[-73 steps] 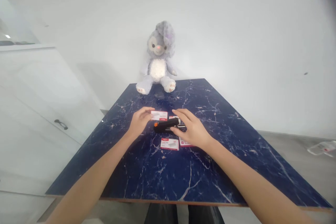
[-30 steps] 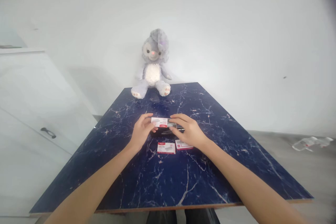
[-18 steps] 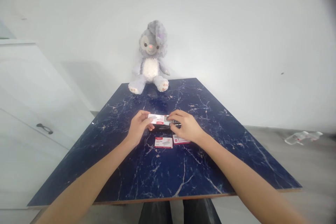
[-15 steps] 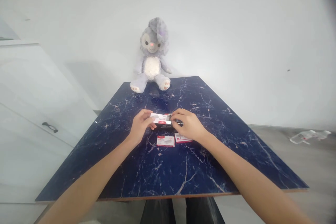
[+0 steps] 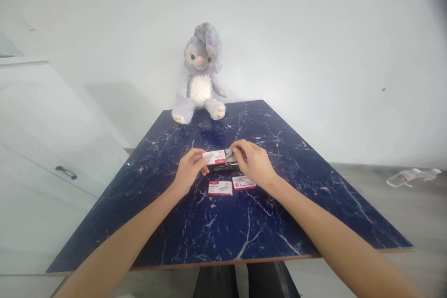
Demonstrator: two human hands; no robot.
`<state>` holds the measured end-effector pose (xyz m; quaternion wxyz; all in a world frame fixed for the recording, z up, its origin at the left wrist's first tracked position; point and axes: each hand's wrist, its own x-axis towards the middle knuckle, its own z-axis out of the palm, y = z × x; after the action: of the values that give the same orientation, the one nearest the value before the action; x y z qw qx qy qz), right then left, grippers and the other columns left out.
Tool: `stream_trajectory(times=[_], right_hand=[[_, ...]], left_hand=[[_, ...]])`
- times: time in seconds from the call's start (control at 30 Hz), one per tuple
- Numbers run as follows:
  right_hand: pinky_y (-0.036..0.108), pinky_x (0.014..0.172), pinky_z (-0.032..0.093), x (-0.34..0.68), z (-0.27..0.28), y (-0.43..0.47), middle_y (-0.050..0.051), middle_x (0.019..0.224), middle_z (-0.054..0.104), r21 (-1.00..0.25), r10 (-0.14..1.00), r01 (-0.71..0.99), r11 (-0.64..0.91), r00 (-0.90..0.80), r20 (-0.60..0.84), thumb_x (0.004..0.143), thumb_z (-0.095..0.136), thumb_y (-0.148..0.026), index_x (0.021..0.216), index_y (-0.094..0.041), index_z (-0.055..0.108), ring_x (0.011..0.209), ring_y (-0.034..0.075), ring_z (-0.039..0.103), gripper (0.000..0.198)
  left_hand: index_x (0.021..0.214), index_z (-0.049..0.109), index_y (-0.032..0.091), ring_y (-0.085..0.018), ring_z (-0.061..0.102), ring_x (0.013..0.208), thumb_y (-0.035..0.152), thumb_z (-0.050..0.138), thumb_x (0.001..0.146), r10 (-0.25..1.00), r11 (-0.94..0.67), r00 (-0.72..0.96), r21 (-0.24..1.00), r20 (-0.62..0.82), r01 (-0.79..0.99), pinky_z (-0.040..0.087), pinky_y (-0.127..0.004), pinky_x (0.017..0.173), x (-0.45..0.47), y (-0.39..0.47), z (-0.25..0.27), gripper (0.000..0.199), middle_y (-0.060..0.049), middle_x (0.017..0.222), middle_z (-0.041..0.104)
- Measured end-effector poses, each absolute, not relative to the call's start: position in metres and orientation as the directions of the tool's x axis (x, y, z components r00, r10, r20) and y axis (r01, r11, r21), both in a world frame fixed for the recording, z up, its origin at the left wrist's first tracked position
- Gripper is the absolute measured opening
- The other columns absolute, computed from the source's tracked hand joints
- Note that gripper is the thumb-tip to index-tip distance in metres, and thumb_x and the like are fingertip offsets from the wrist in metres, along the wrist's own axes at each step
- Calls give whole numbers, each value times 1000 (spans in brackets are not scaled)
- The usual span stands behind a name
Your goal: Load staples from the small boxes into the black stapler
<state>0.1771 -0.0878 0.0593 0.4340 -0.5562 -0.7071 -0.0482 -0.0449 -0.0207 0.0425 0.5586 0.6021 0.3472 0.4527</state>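
Observation:
My left hand is closed around the left end of a small white and red staple box, with the thumb on its printed face. At the box's right end, my right hand pinches a grey strip of staples between thumb and fingers. Whether the strip is fully out of the box I cannot tell. Just below the held box lies a long, dark object, partly covered by the box and both hands; its kind is unclear. Nearer to me, two more red and white staple boxes lie side by side.
A grey plush rabbit sits at the far edge of the blue marbled table, against the wall. To the left stands a white cabinet with a dark handle. Clear plastic packaging lies on the floor at right.
The right hand has shifted slightly right and away from the box opening, and a grey staple strip now shows in its fingers. The left hand still holds the box, moved slightly right.

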Motion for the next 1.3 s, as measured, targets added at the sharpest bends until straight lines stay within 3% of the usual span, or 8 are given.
stream_trajectory(times=[0.17, 0.27, 0.37, 0.47, 0.6, 0.93, 1.17, 1.3], right_hand=[[31, 81, 52, 172, 63, -91, 4, 98, 73, -528, 694, 704, 475, 69, 716, 98, 50, -26, 101, -23, 68, 88, 19, 68, 18], [31, 85, 55, 171, 65, -92, 4, 102, 74, -656, 684, 560, 507, 201, 701, 96, 53, -27, 101, -23, 69, 90, 18, 70, 17], [33, 82, 58, 174, 66, -91, 4, 104, 74, -758, 696, 396, 519, 320, 643, 93, 55, -26, 97, -23, 69, 87, 18, 72, 15], [34, 86, 58, 177, 66, -88, 4, 104, 75, -781, 701, 352, 516, 350, 621, 89, 58, -25, 89, -23, 72, 92, 20, 72, 14], [36, 91, 56, 178, 63, -85, 4, 106, 75, -803, 752, 343, 488, 303, 586, 86, 63, -27, 86, -23, 76, 101, 22, 70, 14], [35, 85, 58, 171, 56, -82, 6, 104, 77, -876, 843, 257, 407, 263, 469, 85, 70, -44, 97, -23, 78, 91, 23, 72, 25], [36, 87, 60, 166, 62, -89, 6, 111, 75, -810, 840, 310, 498, 59, 540, 87, 69, -39, 100, -26, 79, 98, 22, 71, 21], [36, 88, 61, 169, 64, -88, 6, 111, 75, -867, 878, 204, 454, 62, 474, 83, 73, -35, 99, -24, 78, 98, 22, 72, 21]], left_hand=[[95, 58, 19, -12, 63, 59, 34, 78, 77, 910, 28, 411, 981, 54, -190, 50, -23, 56, -46, -19, 43, 31, -2, 78, 70], [96, 57, 19, -10, 64, 63, 33, 78, 77, 908, 121, 418, 960, -4, -254, 52, -21, 59, -47, -18, 43, 31, -3, 84, 72], [95, 56, 20, -12, 66, 63, 34, 79, 77, 917, 69, 397, 964, 41, -258, 53, -23, 60, -48, -18, 44, 33, -3, 85, 72], [95, 55, 20, -13, 68, 63, 34, 79, 77, 921, -76, 353, 964, 166, -255, 57, -26, 62, -48, -20, 45, 34, -2, 87, 72], [97, 53, 22, -16, 71, 71, 36, 79, 78, 927, -167, 286, 949, 243, -265, 59, -29, 67, -48, -23, 46, 35, -3, 94, 73], [98, 51, 20, -19, 74, 75, 37, 79, 79, 878, -161, 414, 963, 239, -214, 64, -37, 74, -45, -27, 40, 38, -5, 96, 74], [100, 54, 20, -21, 74, 77, 37, 80, 77, 845, -204, 475, 969, 245, -136, 62, -37, 76, -40, -37, 39, 38, -6, 97, 74], [100, 60, 21, -20, 72, 72, 41, 76, 81, 870, -246, 419, 966, 258, -84, 59, -34, 70, -40, -39, 41, 32, -6, 92, 74]])
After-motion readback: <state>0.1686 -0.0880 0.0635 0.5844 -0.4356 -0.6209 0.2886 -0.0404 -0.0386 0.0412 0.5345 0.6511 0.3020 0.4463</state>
